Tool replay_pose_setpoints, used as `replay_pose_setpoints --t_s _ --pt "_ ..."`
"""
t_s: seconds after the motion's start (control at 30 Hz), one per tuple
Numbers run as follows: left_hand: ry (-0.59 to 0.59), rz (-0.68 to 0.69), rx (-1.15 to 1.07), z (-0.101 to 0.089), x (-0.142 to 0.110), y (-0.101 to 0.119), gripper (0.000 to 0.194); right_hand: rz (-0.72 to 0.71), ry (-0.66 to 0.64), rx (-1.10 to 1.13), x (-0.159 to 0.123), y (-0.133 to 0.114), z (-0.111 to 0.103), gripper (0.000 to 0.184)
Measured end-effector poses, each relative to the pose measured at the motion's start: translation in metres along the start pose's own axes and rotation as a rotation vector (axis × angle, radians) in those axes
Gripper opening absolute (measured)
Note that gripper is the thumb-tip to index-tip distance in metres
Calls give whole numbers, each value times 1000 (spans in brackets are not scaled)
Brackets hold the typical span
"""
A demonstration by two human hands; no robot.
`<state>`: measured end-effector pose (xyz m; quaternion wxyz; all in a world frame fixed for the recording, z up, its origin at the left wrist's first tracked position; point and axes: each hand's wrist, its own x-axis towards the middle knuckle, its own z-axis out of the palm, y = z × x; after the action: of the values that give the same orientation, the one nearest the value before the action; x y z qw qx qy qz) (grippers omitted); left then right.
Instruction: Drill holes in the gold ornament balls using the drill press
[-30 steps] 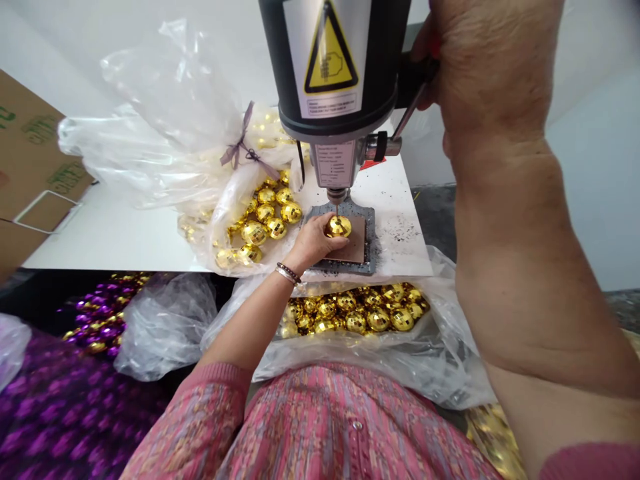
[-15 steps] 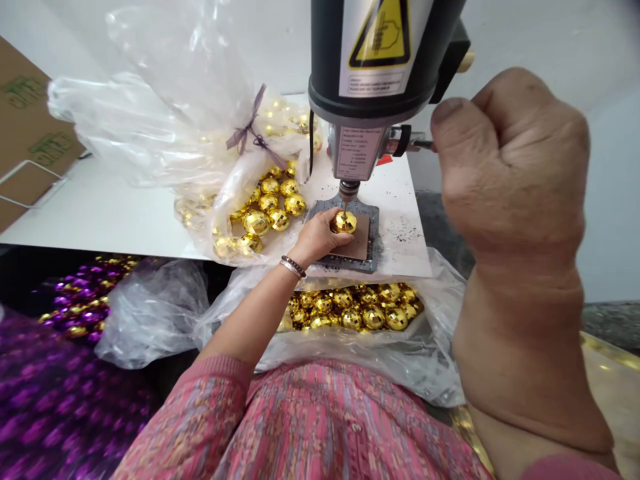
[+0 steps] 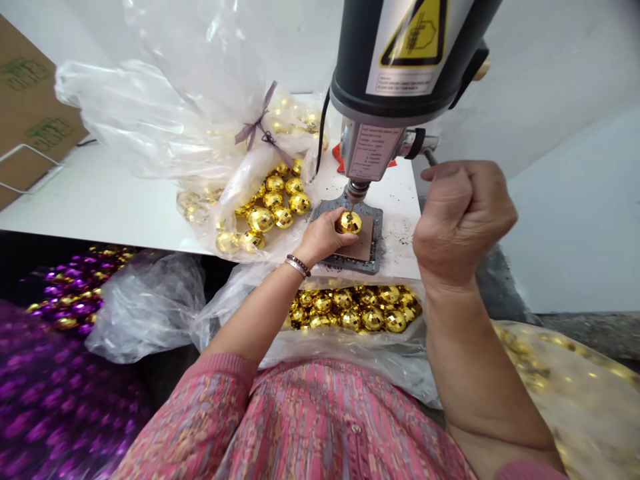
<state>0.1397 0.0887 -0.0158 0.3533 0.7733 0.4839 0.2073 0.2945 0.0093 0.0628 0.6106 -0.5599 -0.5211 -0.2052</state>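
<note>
My left hand (image 3: 326,235) grips a gold mirrored ball (image 3: 351,223) between thumb and fingers. The ball rests on a brown board (image 3: 361,245) on the grey base (image 3: 374,265) of a small bench drill press (image 3: 376,150). The drill bit (image 3: 353,207) comes down to the top of the ball; whether it has entered cannot be made out. My right hand (image 3: 463,223) is closed in a fist around the drill's feed lever (image 3: 430,157), whose end is hidden inside the fingers.
A tied clear bag (image 3: 200,153) of gold balls (image 3: 260,219) lies left of the drill. Below the table edge, an open bag holds more gold balls (image 3: 373,319). Purple and gold balls (image 3: 75,293) are at lower left. A cardboard box (image 3: 35,113) stands far left. Dark shavings surround the base.
My right hand has swung down and inward with the lever. My left hand still holds the ball under the bit. The view has shifted slightly.
</note>
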Motion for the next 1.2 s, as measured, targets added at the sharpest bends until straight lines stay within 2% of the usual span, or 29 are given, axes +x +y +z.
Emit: replay_pose_setpoints --t_s 0.17,0.5,0.57,0.67,0.8,0.87,0.93,1.0,1.07,1.13,1.2 --pt "14 3 -80 0 -2 3 43 0 37 2 -6 7 3 59" --pt "6 -10 -115 3 -3 1 39 34 63 105 -26 13 13 50" --pt "-7 -12 -104 2 -2 2 39 37 89 110 -14 9 14 52" --pt "-4 -16 -108 0 -4 3 41 56 116 84 22 1 13 49" --pt "0 -2 -131 -8 -20 2 39 131 -82 109 70 -6 11 40" --pt "-85 40 -125 -13 -35 -1 44 173 -110 114 79 -7 10 38" --pt "-184 87 -113 -21 -52 -6 60 186 -94 111 79 -6 10 37" --pt "-208 96 -95 -32 -64 -11 72 171 -93 107 76 -5 11 37" --pt "-85 52 -50 -46 -70 -16 63 149 -95 108 73 -3 11 37" --pt "175 -29 34 -63 -70 -23 43 130 -88 128 72 -2 11 38" --pt "455 -127 141 -78 -66 -32 33 110 -83 154 71 -1 11 38"
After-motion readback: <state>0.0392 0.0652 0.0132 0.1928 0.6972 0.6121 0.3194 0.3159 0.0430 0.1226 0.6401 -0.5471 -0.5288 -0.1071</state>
